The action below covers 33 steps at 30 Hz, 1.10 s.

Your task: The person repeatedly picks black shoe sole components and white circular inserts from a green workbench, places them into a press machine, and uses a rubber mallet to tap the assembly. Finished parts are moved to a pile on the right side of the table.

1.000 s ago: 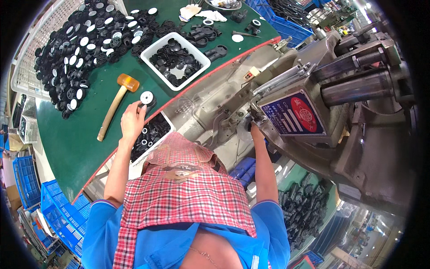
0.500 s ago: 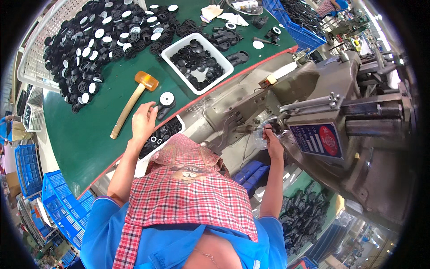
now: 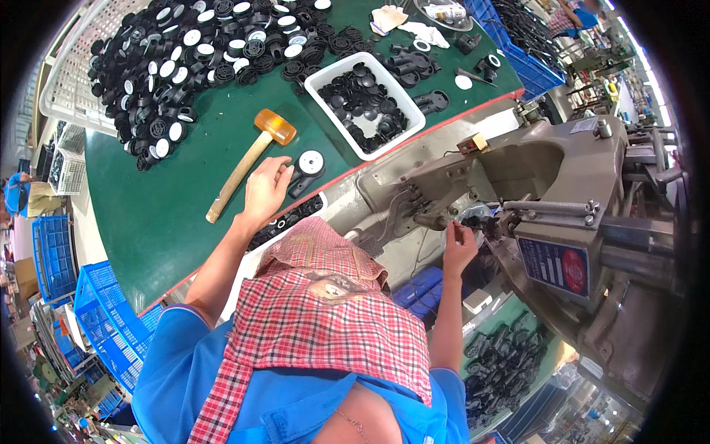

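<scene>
Left hand (image 3: 266,189) lies open beside the black-and-white wheel part (image 3: 307,166); right hand (image 3: 458,248) pinches a small part at the press machine (image 3: 562,200).

— How's the light?
— Bright and even from overhead; shadows on the green worktop (image 3: 170,222) are soft and short.
— Sharpness?
— Crisp in the middle. Toward the black circular rim, straight edges bow and detail smears.
</scene>
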### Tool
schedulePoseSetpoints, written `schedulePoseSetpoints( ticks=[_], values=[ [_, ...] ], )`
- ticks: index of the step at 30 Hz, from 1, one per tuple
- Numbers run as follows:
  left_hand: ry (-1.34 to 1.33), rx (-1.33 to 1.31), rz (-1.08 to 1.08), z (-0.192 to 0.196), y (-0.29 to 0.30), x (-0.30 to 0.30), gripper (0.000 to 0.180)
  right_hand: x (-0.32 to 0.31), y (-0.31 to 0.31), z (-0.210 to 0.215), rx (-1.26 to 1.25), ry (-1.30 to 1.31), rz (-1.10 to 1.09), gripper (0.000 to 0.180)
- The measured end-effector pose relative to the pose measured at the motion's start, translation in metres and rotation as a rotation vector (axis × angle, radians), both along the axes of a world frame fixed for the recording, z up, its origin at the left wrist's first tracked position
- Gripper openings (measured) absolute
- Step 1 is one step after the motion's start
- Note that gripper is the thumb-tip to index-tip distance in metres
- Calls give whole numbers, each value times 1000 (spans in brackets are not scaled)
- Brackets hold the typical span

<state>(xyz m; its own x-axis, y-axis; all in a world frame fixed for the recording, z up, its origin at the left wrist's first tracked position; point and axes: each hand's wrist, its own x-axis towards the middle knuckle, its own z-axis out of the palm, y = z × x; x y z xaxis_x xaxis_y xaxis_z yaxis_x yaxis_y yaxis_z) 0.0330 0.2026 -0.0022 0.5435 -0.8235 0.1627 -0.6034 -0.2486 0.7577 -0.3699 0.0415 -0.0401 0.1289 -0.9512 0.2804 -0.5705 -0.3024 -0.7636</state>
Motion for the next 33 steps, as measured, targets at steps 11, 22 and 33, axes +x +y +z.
schedulePoseSetpoints(
  ticks=[11, 22, 33],
  values=[
    [-443, -19, -375, 17, -168, -3, 21, 51, 80, -17, 233, 117, 235, 31],
    [-249, 73, -284, 9, -214, -1, 20, 143, 51, 18, 108, 5, 628, 32],
    [536, 200, -57, 1, -33, 14, 25, 271, 14, -8, -4, -67, 917, 68]
  ],
)
